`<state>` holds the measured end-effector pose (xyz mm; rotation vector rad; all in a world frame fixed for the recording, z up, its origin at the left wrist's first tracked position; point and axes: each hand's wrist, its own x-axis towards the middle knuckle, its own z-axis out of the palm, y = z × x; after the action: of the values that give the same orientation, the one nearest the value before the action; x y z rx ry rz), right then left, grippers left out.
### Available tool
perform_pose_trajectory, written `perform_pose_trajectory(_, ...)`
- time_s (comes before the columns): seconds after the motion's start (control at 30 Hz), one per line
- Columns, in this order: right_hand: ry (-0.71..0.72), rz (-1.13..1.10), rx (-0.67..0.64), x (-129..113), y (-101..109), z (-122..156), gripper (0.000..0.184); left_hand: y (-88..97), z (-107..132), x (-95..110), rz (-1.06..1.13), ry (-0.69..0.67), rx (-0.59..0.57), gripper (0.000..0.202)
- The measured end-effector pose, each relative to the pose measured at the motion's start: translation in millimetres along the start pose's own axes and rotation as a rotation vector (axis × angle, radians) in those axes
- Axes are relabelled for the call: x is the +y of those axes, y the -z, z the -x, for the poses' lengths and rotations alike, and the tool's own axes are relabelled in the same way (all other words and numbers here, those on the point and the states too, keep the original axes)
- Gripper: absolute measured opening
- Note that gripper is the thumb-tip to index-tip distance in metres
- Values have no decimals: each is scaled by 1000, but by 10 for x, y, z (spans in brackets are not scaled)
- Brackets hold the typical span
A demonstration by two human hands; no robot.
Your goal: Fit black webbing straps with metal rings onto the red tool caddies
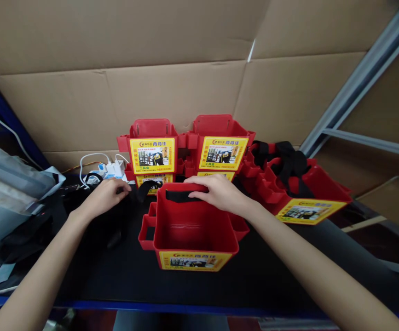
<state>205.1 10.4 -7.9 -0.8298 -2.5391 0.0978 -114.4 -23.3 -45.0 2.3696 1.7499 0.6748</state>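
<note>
A red plastic tool box [195,234] with a yellow label stands in front of me, its open top toward me. My right hand [215,191] grips its back rim, thumb inside and fingers over the edge. A black strap [176,196] runs across the inside of that back wall. To the left of the box, my left hand [111,192] is closed, fingers curled above dark material. What it holds, if anything, is lost against the black. Between the left hand and the box, a black strap end [147,187] curves up.
Stacked red tool boxes [220,124] stand behind, against a cardboard wall [171,96]. On the right lie more red boxes [323,184] with black straps [291,165]. A power strip [114,170] with white plugs and plastic bags [13,184] are on the left. The black tabletop has a blue front edge [185,307].
</note>
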Motion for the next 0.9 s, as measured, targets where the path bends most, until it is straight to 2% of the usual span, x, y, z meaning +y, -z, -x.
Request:
perform_pose_trajectory(0.07, -1, 1, 2, 16, -12, -1, 28, -36, 22, 22, 17, 24, -2, 32)
perform_pose_trajectory(0.17, -2, -9, -20, 22, -22, -4, 28, -208, 13, 123, 164, 68, 59, 50)
perform_pose_trajectory(0.2, -4, -12, -28, 14, -19, -3, 28, -278, 0, 164, 225, 68, 79, 45)
perform_pose_trajectory(0.27, -13, -19, -41, -22, 0, 4, 28, -388, -45, 243, 331, 41, 69, 23)
perform_pose_trajectory(0.33, -24, -59, -61, -73, 36, 5, 27, -411, -117, 323, 388, 7, 59, 10)
perform_pose_trajectory(0.43, -7, -256, -140, -117, 105, -53, 26, -263, -284, 464, 423, -69, 148, 17)
perform_pose_trajectory(0.53, 34, -551, -215, -62, 147, -225, 31, -36, -490, 644, 424, -219, 208, 18)
perform_pose_trajectory(0.6, 108, -649, -173, 7, 137, -382, 36, 69, -614, 766, 414, -327, 183, 19)
perform_pose_trajectory(0.67, 227, -644, -120, 64, 96, -538, 54, 126, -704, 870, 403, -414, 127, 20)
perform_pose_trajectory(0.77, 349, -619, -103, 96, 4, -719, 69, 187, -757, 983, 333, -552, 31, 22)
perform_pose_trajectory(0.83, 353, -620, -103, 104, -54, -794, 71, 236, -744, 1039, 268, -618, -7, 23)
perform_pose_trajectory(0.9, 312, -626, -138, 125, -92, -833, 58, 273, -708, 1085, 208, -593, 2, 20)
